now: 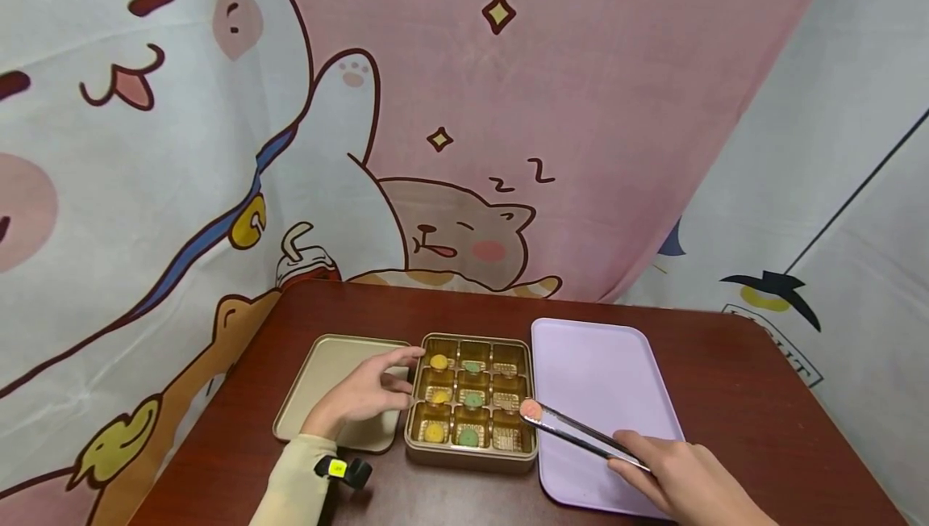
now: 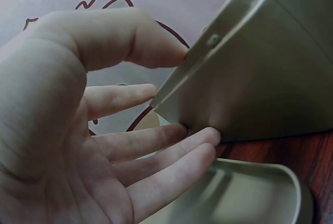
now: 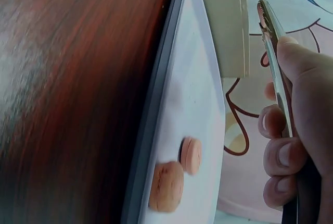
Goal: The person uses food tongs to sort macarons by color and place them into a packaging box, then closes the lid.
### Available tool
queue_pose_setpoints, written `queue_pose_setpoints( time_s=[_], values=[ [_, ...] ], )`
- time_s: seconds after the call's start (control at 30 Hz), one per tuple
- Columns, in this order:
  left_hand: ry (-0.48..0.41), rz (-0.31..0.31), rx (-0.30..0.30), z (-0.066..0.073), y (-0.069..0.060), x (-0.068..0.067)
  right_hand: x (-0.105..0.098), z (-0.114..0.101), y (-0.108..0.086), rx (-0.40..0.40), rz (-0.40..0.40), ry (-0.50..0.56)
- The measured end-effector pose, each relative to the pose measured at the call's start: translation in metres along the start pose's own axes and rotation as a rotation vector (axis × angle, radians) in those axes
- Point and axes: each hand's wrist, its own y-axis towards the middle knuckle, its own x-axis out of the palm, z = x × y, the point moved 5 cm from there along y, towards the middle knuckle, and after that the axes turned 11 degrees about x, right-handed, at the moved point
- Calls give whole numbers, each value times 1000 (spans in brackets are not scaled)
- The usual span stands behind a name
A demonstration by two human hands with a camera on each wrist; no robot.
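A tin box (image 1: pixel 472 458) with a gold divided liner stands mid-table. Yellow macarons (image 1: pixel 434 432) lie in its left column, green macarons (image 1: pixel 468 436) in the middle one; ribbed gold bottoms show in the right column. My left hand (image 1: pixel 366 389) rests its loosely extended fingers against the left wall of the tin, seen close in the left wrist view. My right hand (image 1: pixel 685 473) grips metal tongs (image 1: pixel 588 437). Between their tips a pink macaron (image 1: pixel 531 410) is pinched, at the tin's right rim beside the front right compartment.
A lilac tray (image 1: pixel 602 381) lies right of the tin; the right wrist view shows two pinkish macarons (image 3: pixel 191 155) on it. Left of the tin, partly under my left hand, lies its lid (image 1: pixel 341 356). A cartoon cloth hangs behind the table.
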Motion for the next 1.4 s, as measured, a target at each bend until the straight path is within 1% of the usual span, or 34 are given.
queue_pose_setpoints(
  time_s=[0.1, 0.23, 0.33, 0.47, 0.53, 0.63, 0.77, 0.97, 1.07, 1.17, 1.3, 1.4],
  values=[
    [-6, 2, 1, 1, -1, 0, 2, -7, 1, -50, 41, 4],
    [-17, 3, 9, 2, -1, -1, 4, -15, 2, -136, 106, 18],
    [-26, 2, 15, 2, -1, -1, 6, -19, 3, -164, 93, 27],
    [-31, 0, 19, 2, -1, -1, 6, -21, 5, -148, 33, 11],
    [-22, 1, 13, 1, 0, -1, 5, -21, 5, -132, 20, -7],
    [-11, 1, 2, 0, 0, -1, 4, -20, 5, -113, 28, -22],
    [-8, -5, 3, -1, 0, -1, 3, -18, 5, -97, 30, -35],
    [-30, -9, 12, 1, -1, -1, 5, -17, 3, -115, 52, -21],
    [-46, -7, 14, 1, -1, -1, 7, -17, 2, -118, 49, -18],
    [-40, -6, 12, 0, -1, -1, 7, -16, 2, -115, 45, -23],
    [-27, -8, 8, -2, -1, -1, 5, -14, 1, -89, 43, -27],
    [-18, -7, 0, -2, 0, -1, 4, -11, 1, -43, 16, -33]
  ],
)
